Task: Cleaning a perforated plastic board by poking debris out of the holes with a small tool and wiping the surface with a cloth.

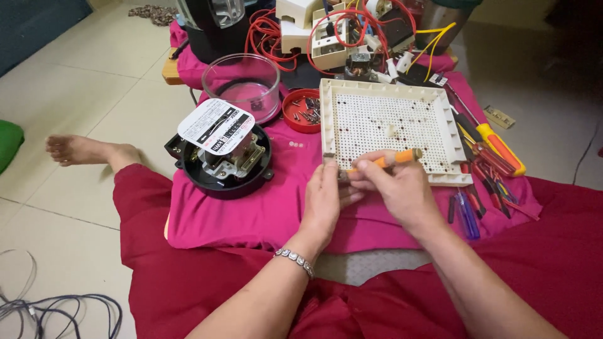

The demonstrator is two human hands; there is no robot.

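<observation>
Low table under magenta cloth [251, 213]: perforated white tray [386, 129], black meter base [220, 163], red screw dish [301, 111], screwdrivers [487, 160], clear dome cover [242, 85].

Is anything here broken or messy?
Yes. The round black meter lies open, its clear dome cover off beside it, label plate tilted. Red and yellow wires tangle behind the white perforated tray.

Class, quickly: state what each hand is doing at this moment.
Left hand: closed on a small part at the edge of the white perforated tray.
Right hand: closed on an orange-handled screwdriver.
</observation>
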